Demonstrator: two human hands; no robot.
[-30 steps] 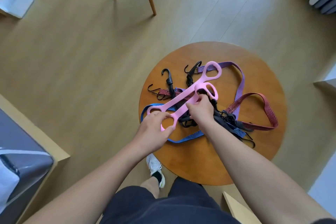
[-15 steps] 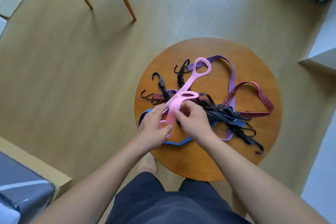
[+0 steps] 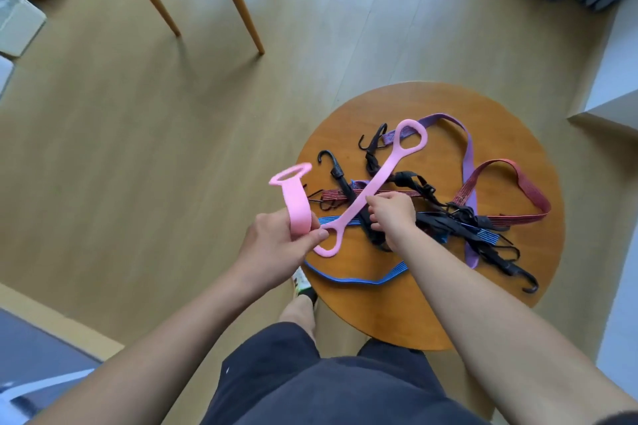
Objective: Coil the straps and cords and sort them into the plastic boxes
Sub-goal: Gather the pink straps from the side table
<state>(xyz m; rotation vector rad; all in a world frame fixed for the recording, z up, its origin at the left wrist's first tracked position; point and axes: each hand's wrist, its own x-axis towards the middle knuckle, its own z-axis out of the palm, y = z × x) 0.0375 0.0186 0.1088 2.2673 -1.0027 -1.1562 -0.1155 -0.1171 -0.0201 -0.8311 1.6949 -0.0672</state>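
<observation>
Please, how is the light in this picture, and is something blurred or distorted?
Head view: soft, even daylight, no hard glare on the round table; only faint shadows on the floor by the chair legs; wide-angle stretch enlarges the forearms at the bottom edge; the pink strap across the table looks reasonably sharp.

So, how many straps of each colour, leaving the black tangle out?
Pink: 2, upright pink strap in left hand, lying pink strap pinched by right hand
Purple strap: 1
Red strap: 1, seemingly
Blue strap: 1
Total: 5
</observation>
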